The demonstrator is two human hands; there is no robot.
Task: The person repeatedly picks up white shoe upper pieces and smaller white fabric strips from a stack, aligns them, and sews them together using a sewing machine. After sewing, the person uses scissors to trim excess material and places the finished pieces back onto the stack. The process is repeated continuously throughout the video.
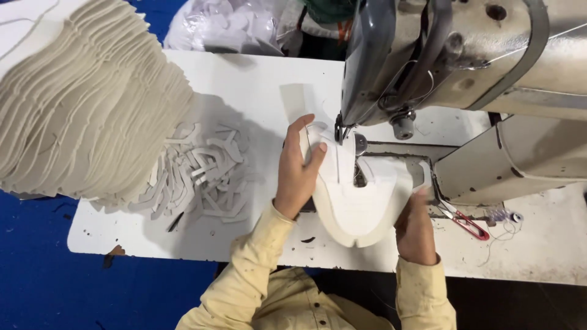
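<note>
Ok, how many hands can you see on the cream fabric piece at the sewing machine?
2. The left hand lies flat on the left side of the cream fabric piece, by the needle. The right hand grips its right edge. No other hands show.

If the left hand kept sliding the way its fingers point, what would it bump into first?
The left hand lies on the cream fabric piece, fingers aimed up and right. Going on, it would probably meet the sewing machine's needle and presser foot first, though depth is hard to judge.
</note>
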